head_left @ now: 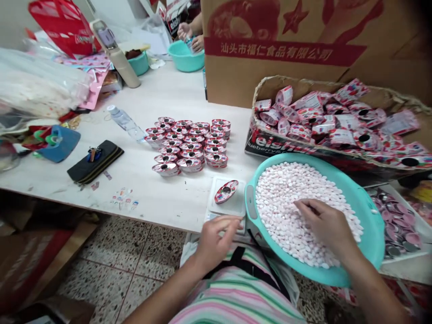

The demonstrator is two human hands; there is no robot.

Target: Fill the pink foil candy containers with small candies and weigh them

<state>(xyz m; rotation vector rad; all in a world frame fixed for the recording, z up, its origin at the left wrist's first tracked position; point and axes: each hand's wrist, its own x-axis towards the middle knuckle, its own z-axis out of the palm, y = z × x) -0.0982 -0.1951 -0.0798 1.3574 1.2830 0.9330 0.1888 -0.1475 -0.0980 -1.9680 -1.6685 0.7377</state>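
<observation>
A round turquoise basin [373, 225] holds a heap of small pale pink and white candies [286, 193]. Over that heap is my right hand [326, 225], its fingers drawn together; what they hold, if anything, is hidden. My left hand [219, 238] rests at the front edge of a small white scale [212, 202], fingers loosely stretched, with no object visible in them. On the scale sits one red-and-white oval candy container [226, 191] with a dark round opening on top. Several matching containers [191, 155] stand in rows on the table, left of the basin.
Behind the basin, a cut-down carton [251, 130] holds many more containers, in front of a large cardboard box [229, 85]. A tray of pink and silvery lids [398, 225] lies right. Leftward are a bottle [126, 123] and black pouch [96, 162]. Another person's hands [192, 38] work behind.
</observation>
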